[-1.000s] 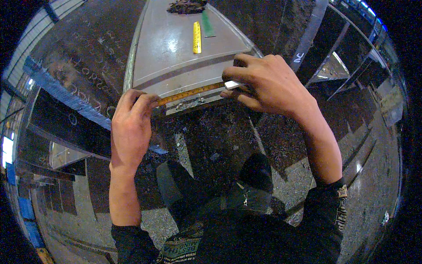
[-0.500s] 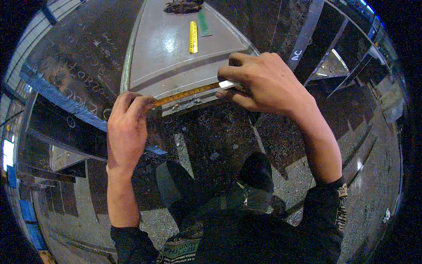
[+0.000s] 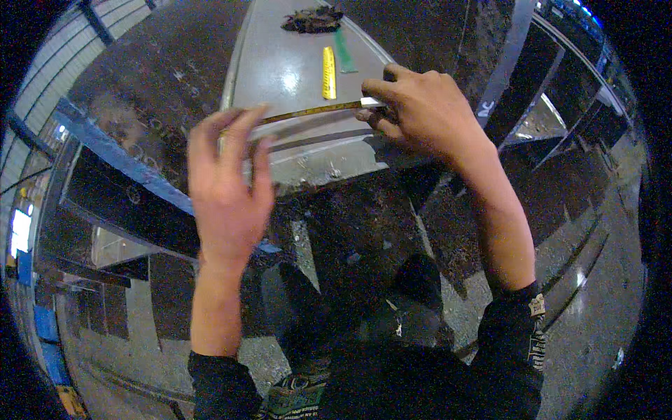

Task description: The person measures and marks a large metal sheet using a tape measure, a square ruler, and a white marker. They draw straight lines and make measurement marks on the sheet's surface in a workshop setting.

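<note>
Head view: we're seeing the right hand [image 3: 432,115] pinching a white stick [image 3: 370,102] by the tape [image 3: 315,111]; the left hand [image 3: 227,183] is blurring, we're unable to tell its grip.

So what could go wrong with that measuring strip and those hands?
The measuring strip might slip: the left hand is blurred, and its hold is unclear. The white piece, pinched in the right hand, might drop. The yellow ruler, lying on the grey plate, might get bumped.
</note>
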Motion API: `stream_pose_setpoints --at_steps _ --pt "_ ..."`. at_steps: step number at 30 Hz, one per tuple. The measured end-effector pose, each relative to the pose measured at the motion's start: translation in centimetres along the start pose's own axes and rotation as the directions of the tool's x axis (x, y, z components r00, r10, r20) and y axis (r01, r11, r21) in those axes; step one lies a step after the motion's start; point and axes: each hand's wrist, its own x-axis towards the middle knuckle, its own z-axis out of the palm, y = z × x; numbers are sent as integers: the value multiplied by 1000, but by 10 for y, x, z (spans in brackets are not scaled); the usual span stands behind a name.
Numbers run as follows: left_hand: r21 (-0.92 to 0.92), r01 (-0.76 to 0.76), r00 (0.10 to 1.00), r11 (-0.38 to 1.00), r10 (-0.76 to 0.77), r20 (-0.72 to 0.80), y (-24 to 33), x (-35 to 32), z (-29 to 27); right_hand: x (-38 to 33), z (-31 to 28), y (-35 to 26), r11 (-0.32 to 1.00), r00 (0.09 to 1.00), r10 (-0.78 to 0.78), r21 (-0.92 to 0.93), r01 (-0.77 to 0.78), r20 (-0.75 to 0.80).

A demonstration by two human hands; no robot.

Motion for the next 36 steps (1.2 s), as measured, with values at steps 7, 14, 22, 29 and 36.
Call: stream_pose_setpoints --at_steps 7,14,22,29,36 --pt "-395 -23 962 918 127 240 27 4 31 30 26 2 996 995 92 7 -92 38" --pt "-547 198 909 813 56 413 33 33 40 49 13 18 979 952 134 109 -170 275" --pt "-478 465 759 745 -59 648 44 27 -21 53 -18 10 949 833 124 181 -259 538" --pt "-302 628 587 717 -182 789 30 26 -19 50 -2 21 968 731 66 135 -213 679" --pt "-253 663 526 705 -198 827 29 39 -8 58 7 21 952 708 8 211 -221 706"
